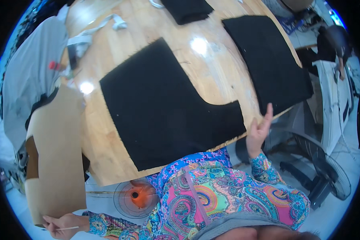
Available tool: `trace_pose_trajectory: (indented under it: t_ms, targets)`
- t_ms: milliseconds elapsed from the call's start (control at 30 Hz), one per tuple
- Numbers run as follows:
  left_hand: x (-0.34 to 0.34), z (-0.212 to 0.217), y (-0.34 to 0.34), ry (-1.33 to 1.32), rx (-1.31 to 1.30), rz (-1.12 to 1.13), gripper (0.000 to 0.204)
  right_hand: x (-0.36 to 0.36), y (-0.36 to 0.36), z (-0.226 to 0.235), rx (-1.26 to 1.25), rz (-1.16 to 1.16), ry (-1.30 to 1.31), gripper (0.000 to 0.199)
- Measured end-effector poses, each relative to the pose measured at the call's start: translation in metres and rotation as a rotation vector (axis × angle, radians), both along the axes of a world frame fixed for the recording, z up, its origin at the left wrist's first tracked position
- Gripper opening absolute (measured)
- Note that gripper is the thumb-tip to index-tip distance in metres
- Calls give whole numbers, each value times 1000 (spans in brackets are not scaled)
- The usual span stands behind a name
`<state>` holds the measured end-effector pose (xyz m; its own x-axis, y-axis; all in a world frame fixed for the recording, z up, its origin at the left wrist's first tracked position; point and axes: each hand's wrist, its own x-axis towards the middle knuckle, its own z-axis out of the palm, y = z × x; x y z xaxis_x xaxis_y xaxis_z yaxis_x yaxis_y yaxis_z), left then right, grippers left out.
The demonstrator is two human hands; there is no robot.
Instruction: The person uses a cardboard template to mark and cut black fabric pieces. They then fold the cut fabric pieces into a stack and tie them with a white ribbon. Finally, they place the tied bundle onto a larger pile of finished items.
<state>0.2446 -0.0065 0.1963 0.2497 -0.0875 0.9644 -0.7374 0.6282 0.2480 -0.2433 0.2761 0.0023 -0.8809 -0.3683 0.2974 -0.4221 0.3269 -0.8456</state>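
A large black fabric piece (164, 104) with a cut-out notch lies flat on the wooden table (108, 160). A second black fabric piece (268, 60) lies at the right, reaching the table's edge. My right hand (259, 130) is open, fingers up, at the table's edge, touching the near corner of that second piece. My left hand (64, 222) is low at the left, gripping the bottom of a tall brown cardboard pattern (56, 160) and a thin white stick (66, 228).
A third black fabric piece (186, 10) lies at the table's far edge. Grey cloth (28, 76) and white strips (92, 32) are heaped at the left. On the floor stand an orange-centred fan (136, 196) under the table and a dark fan (328, 172) at right.
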Motion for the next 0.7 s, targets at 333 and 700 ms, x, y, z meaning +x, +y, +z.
trace_pose_trajectory:
  t_ms: [333, 700]
  targets:
    - [-62, 37, 25, 128, 144, -133, 13, -21, -88, 37, -232, 586, -56, 49]
    - [-175, -223, -18, 451, 1206, -933, 21, -104, -112, 8, -51, 1077, -1222, 74]
